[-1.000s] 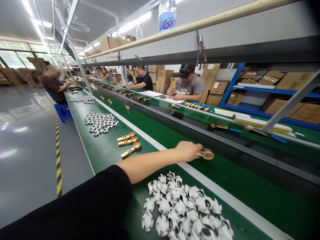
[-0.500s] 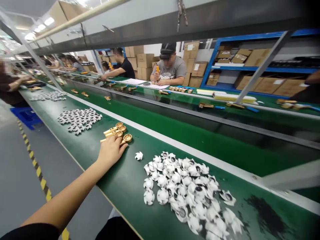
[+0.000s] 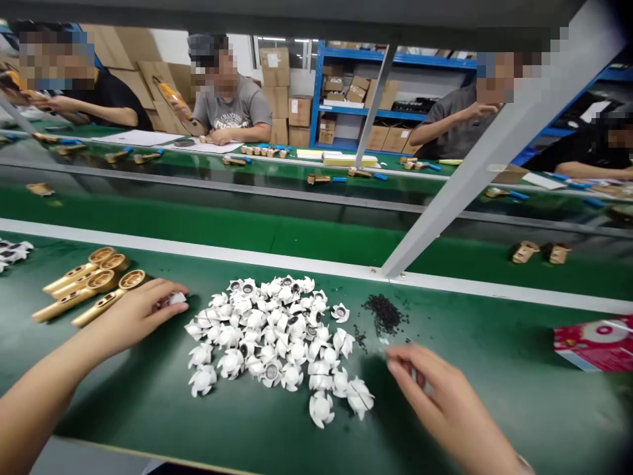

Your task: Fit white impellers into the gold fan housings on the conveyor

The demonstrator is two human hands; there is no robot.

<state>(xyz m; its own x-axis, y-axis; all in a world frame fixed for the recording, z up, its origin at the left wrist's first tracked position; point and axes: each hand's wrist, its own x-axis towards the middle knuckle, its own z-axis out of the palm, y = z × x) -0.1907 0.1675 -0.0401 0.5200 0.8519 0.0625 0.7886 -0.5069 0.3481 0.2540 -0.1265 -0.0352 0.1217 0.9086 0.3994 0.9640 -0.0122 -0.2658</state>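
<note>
My left hand (image 3: 143, 307) is closed around a small white bladed fan wheel (image 3: 177, 299), gripped between thumb and fingers. Just left of it lie several gold-coloured handle-shaped housings (image 3: 74, 302) with round open heads. A heap of white fan wheels (image 3: 254, 320) spreads between my two hands, some turned with dark centres up. My right hand (image 3: 440, 396) hovers right of that heap, thumb and forefinger brought together. At its fingertips is a pale glint too small to name. Beyond those fingertips sits a pile of tiny black pieces (image 3: 386, 313).
A slanted metal post (image 3: 445, 198) rises from the white rail (image 3: 297, 262) behind the bench. A red box (image 3: 593, 343) stands at the right. Gold parts (image 3: 525, 252) lie on the green belt (image 3: 306, 231). Several co-workers sit across the line.
The view has swung right. My left hand has left the gold housings and now holds a white fan wheel. My right hand, the black pile and the red box have come into view.
</note>
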